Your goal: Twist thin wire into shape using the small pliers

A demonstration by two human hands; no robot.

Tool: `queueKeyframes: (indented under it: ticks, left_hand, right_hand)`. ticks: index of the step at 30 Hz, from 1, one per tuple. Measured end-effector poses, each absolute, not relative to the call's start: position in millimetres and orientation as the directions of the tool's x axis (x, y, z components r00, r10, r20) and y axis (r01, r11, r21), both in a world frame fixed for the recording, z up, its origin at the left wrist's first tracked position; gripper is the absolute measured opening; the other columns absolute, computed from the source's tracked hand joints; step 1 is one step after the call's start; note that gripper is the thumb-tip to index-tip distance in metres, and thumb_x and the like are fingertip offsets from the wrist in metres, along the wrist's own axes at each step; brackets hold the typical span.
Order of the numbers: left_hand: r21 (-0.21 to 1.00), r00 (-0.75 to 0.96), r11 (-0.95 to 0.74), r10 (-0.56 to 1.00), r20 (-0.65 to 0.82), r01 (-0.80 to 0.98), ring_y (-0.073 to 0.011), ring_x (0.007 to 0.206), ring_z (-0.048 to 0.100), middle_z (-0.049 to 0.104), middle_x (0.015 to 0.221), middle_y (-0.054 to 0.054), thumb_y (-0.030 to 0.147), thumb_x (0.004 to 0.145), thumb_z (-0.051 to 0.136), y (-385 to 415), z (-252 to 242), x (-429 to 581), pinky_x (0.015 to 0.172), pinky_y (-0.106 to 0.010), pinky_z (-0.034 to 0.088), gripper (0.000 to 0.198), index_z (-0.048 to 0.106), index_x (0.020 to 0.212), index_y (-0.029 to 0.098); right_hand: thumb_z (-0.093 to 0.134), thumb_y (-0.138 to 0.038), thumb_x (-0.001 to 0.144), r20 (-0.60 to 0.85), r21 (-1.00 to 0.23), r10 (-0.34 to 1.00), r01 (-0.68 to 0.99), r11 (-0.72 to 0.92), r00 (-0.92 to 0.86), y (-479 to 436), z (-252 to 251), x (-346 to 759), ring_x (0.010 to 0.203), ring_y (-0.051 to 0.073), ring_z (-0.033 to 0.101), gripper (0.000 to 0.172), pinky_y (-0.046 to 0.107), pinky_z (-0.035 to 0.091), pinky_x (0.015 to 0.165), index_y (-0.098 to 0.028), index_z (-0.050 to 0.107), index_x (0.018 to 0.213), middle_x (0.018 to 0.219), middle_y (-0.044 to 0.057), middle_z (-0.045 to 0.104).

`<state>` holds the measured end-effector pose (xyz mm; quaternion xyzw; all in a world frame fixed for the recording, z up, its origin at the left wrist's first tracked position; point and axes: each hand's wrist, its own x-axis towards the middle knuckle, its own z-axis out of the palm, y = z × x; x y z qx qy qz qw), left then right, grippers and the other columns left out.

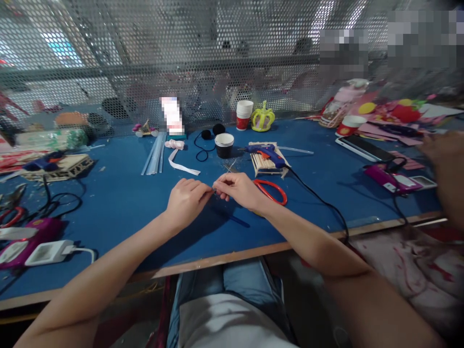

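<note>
Above the blue table (145, 208), my left hand (186, 200) and my right hand (237, 189) meet fingertip to fingertip. Each is closed in a pinch on something tiny between them, too small to name. Just behind my right hand lie scissors with red handles (281, 195), their blades partly hidden by the hand. Beyond them a blue glue gun (268, 153) rests on a small rack of pale sticks (260, 165). A paper cup, white inside and black outside (224, 146), stands past my fingertips. White ribbon (184, 167) lies to the left of it.
Clear glue sticks (155, 155) and a lit phone (172, 116) stand to the left. Purple power strips (32, 237) (391, 179) sit at both sides. The glue gun's black cable (319, 193) crosses the right side. Another person's hand (445, 159) is at far right. Perforated metal (195, 63) closes the back.
</note>
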<state>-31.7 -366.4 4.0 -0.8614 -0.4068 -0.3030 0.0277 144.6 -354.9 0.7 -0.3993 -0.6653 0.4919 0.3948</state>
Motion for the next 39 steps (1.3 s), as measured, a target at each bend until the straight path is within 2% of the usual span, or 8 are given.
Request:
queueKeyframes:
  ticks: [6, 9, 14, 17, 20, 28, 34, 39]
  left_hand:
    - [0.841, 0.357, -0.394, 0.896, 0.262, 0.37, -0.0147, 0.066, 0.059, 0.067, 0.071, -0.004, 0.036, 0.075, 0.06, -363.9, 14.3, -34.8, 0.062, -0.026, 0.044, 0.021, 0.065, 0.078, 0.015]
    - [0.968, 0.363, -0.199, 0.922, 0.133, 0.151, -0.012, 0.061, 0.056, 0.063, 0.066, -0.002, 0.037, 0.072, 0.064, -361.8, 12.7, -34.0, 0.06, -0.025, 0.044, 0.023, 0.063, 0.073, 0.014]
    - [0.984, 0.231, -0.179, 0.958, 0.169, 0.021, -0.0082, 0.055, 0.053, 0.059, 0.06, 0.0, 0.033, 0.071, 0.066, -352.3, 7.9, -37.8, 0.054, -0.022, 0.04, 0.02, 0.061, 0.07, 0.014]
    - [0.978, 0.095, -0.171, 0.979, 0.183, -0.118, -0.008, 0.055, 0.054, 0.061, 0.064, -0.001, 0.032, 0.07, 0.067, -344.3, 8.7, -43.9, 0.054, -0.022, 0.041, 0.019, 0.059, 0.07, 0.014]
    - [0.97, 0.047, -0.163, 0.984, 0.174, -0.182, -0.009, 0.056, 0.056, 0.063, 0.067, -0.002, 0.031, 0.07, 0.067, -339.0, 9.5, -48.2, 0.055, -0.023, 0.043, 0.02, 0.057, 0.07, 0.014]
    - [0.947, -0.039, -0.253, 0.967, 0.251, -0.199, -0.009, 0.057, 0.058, 0.065, 0.071, -0.002, 0.029, 0.068, 0.069, -329.7, 3.7, -52.4, 0.052, -0.022, 0.042, 0.019, 0.058, 0.071, 0.014]
    - [0.91, -0.137, -0.33, 0.943, 0.304, -0.251, -0.0092, 0.062, 0.061, 0.066, 0.082, -0.002, 0.029, 0.067, 0.069, -321.6, 7.4, -60.9, 0.055, -0.022, 0.044, 0.018, 0.057, 0.07, 0.016]
    - [0.886, -0.252, -0.368, 0.919, 0.302, -0.281, -0.0075, 0.061, 0.06, 0.064, 0.077, 0.001, 0.029, 0.068, 0.068, -316.3, 13.5, -69.2, 0.054, -0.02, 0.044, 0.016, 0.056, 0.07, 0.018]
  right_hand:
    - [0.053, -0.038, 0.081, 0.263, -0.932, 0.908, 0.157, 0.326, -0.325, -359.2, 8.0, 147.8, 0.056, 0.008, 0.055, 0.024, 0.022, 0.045, 0.053, -0.015, 0.057, 0.081, 0.067, 0.001, 0.059]
    - [0.053, -0.039, 0.081, 0.281, -0.931, 0.905, 0.138, 0.337, -0.32, -360.5, 9.7, 147.7, 0.056, 0.008, 0.054, 0.025, 0.022, 0.044, 0.053, -0.015, 0.057, 0.082, 0.067, 0.001, 0.059]
    - [0.046, -0.046, 0.084, 0.269, -0.896, 0.885, 0.238, 0.375, -0.379, -358.3, 8.5, 148.7, 0.066, 0.012, 0.057, 0.033, 0.027, 0.046, 0.061, -0.015, 0.056, 0.09, 0.076, 0.004, 0.061]
    - [0.06, -0.05, 0.073, 0.325, -0.615, 0.821, 0.555, 0.561, -0.47, -357.3, 3.1, 150.8, 0.087, 0.021, 0.056, 0.042, 0.035, 0.044, 0.076, -0.014, 0.055, 0.095, 0.092, 0.01, 0.061]
    - [0.07, -0.05, 0.061, 0.177, -0.318, 0.799, 0.734, 0.6, -0.575, -357.8, -4.1, 152.4, 0.098, 0.029, 0.051, 0.056, 0.04, 0.04, 0.081, -0.012, 0.054, 0.099, 0.099, 0.015, 0.058]
    - [0.063, -0.036, 0.069, 0.129, -0.159, 0.775, 0.758, 0.632, -0.619, -359.5, -10.0, 145.1, 0.094, 0.029, 0.05, 0.038, 0.038, 0.042, 0.078, -0.01, 0.055, 0.096, 0.094, 0.016, 0.058]
    - [0.057, -0.027, 0.071, 0.32, -0.251, 0.713, 0.67, 0.699, -0.624, -351.9, -11.7, 144.9, 0.093, 0.025, 0.051, 0.026, 0.037, 0.043, 0.082, -0.009, 0.056, 0.091, 0.093, 0.016, 0.059]
    - [0.059, -0.029, 0.071, 0.555, -0.694, 0.75, 0.296, 0.656, -0.359, -352.9, -1.2, 147.2, 0.097, 0.021, 0.055, 0.031, 0.036, 0.043, 0.088, -0.015, 0.052, 0.098, 0.104, 0.011, 0.058]
